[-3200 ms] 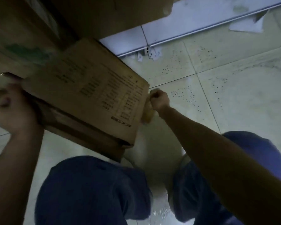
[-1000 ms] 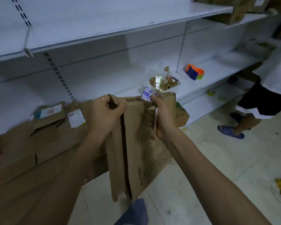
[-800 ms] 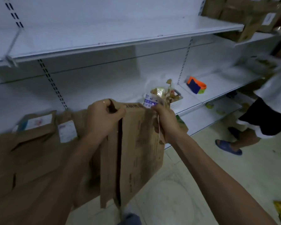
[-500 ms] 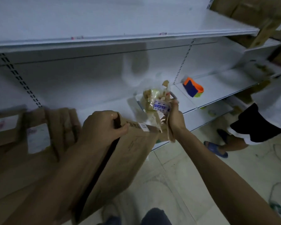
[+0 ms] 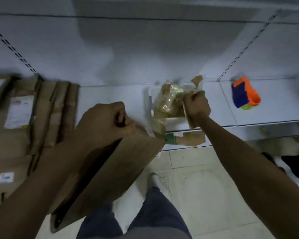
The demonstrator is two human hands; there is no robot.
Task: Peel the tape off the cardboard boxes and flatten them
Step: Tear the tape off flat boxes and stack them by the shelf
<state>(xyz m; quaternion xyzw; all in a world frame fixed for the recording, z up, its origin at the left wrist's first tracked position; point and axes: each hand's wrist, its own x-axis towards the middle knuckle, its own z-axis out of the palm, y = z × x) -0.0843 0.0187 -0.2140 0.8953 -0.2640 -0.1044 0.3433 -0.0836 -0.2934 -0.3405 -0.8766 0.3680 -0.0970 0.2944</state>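
My left hand (image 5: 102, 125) grips the top edge of a flattened brown cardboard box (image 5: 114, 173) that hangs tilted down toward the floor in front of my legs. My right hand (image 5: 196, 106) is curled round a strip of brown tape (image 5: 190, 121) that hangs below it, and it is held over a white bin (image 5: 149, 100) on the shelf. The bin holds a crumpled wad of peeled tape (image 5: 169, 99). A stack of flattened cardboard boxes (image 5: 33, 118) with white labels lies on the shelf at the left.
A white metal shelf (image 5: 110, 95) runs across the view, with a lower shelf edge (image 5: 248, 133) beneath it. An orange and blue object (image 5: 245, 94) lies on the shelf at the right. A person's leg (image 5: 297, 163) is at the right edge. Tiled floor (image 5: 205, 187) lies below.
My right hand has moved the peeled tape away from the box and over the white bin. The view has dropped toward the shelf, and the box in my left hand hangs lower.
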